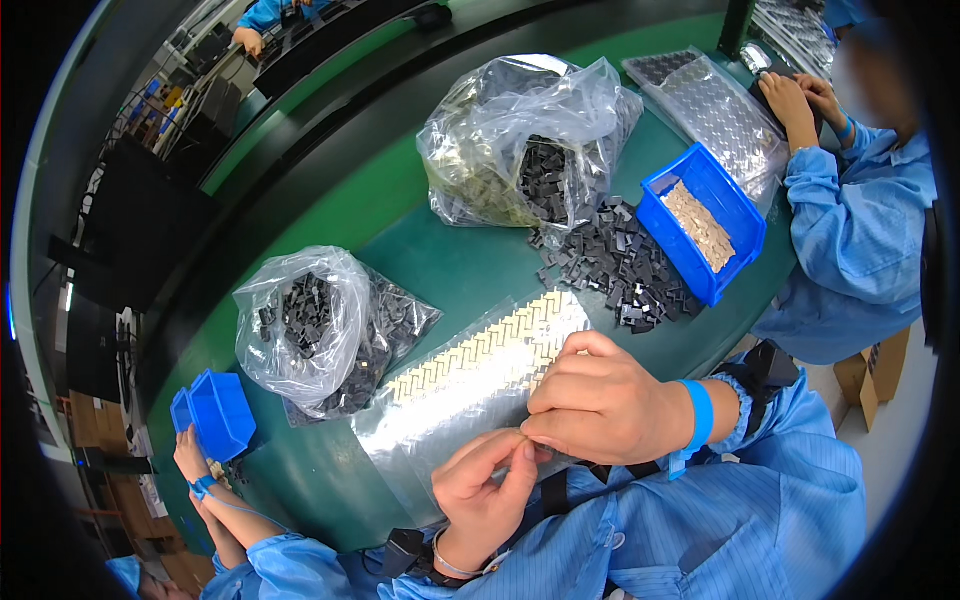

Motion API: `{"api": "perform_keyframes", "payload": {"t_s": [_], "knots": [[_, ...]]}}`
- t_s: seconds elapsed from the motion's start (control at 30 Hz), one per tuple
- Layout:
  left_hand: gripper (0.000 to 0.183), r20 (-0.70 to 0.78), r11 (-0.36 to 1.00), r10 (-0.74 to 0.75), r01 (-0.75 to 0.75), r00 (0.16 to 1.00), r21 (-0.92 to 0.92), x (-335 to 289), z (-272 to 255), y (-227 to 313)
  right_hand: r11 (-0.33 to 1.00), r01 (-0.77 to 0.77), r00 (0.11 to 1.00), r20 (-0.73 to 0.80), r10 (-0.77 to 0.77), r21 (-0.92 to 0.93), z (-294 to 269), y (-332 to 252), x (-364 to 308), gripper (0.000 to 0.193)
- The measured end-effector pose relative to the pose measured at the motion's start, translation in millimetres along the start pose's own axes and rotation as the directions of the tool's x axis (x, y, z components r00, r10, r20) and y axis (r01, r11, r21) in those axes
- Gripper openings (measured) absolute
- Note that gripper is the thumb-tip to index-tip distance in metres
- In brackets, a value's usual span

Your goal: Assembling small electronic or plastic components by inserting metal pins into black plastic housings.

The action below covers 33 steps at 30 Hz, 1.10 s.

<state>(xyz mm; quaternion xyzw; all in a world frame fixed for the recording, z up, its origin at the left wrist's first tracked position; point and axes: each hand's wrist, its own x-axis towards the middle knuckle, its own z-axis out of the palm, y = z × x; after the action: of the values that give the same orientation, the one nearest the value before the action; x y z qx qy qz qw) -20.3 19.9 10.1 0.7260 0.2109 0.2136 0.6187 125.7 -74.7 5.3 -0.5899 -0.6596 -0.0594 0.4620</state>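
Note:
Fingertips together, my left hand (pixel 487 487) and my right hand (pixel 612 402) pinch at something small and dark, mostly hidden by the fingers. Both hands are closed, just above the near edge of a shiny clear plastic sheet (pixel 415 440). Slanted rows of small cream-coloured pieces (pixel 470 350) lie along the far part of that sheet. Beyond my right hand spreads a loose pile of small black plastic parts (pixel 620 260). A blue bin (pixel 738 262) beside the pile holds many thin beige pieces (pixel 700 225).
Two clear bags of black parts, a large bag (pixel 480 150) and a smaller bag (pixel 300 375), stand on the green table (pixel 430 265). Co-workers sit at either side: one person's hand (pixel 190 455) touches another blue bin (pixel 225 418); a person's hands (pixel 790 100) work near clear trays (pixel 710 120).

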Motion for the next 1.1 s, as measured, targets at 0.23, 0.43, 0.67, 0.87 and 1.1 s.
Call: {"api": "perform_keyframes", "payload": {"t_s": [0.23, 0.43, 0.67, 0.87, 1.1], "knots": [[0.010, 0.082, 0.972, -0.059, 0.076, 0.995, -0.225, -3.2, -6.9, -2.5, 0.977, -0.147, 0.987, 0.091, 0.134, 0.158, -2.4, 1.2, 3.3, 0.007], [0.015, 0.020, 0.851, -0.151, 0.141, 0.988, -0.507, -4.1, -8.8, -8.7, 0.380, -0.638, 0.739, 0.393, 0.546, 0.670, -5.4, -0.9, 0.3, 0.008], [0.018, -0.082, 0.900, -0.119, 0.073, 0.989, -0.430, -6.1, 1.2, -9.7, 0.116, -0.621, 0.693, 0.475, 0.542, 0.775, 4.4, -8.7, -4.1, 0.017], [0.018, -0.061, 0.923, -0.126, 0.094, 0.990, -0.373, -6.3, -1.3, -9.8, 0.314, -0.627, 0.734, 0.405, 0.545, 0.713, 3.3, -9.3, -2.1, 0.013], [0.017, -0.126, 0.970, 0.016, -0.045, 0.992, -0.237, -1.1, -9.5, -10.0, 0.426, -0.660, 0.743, 0.456, 0.490, 0.619, -2.0, -7.8, 4.6, 0.013]]}}
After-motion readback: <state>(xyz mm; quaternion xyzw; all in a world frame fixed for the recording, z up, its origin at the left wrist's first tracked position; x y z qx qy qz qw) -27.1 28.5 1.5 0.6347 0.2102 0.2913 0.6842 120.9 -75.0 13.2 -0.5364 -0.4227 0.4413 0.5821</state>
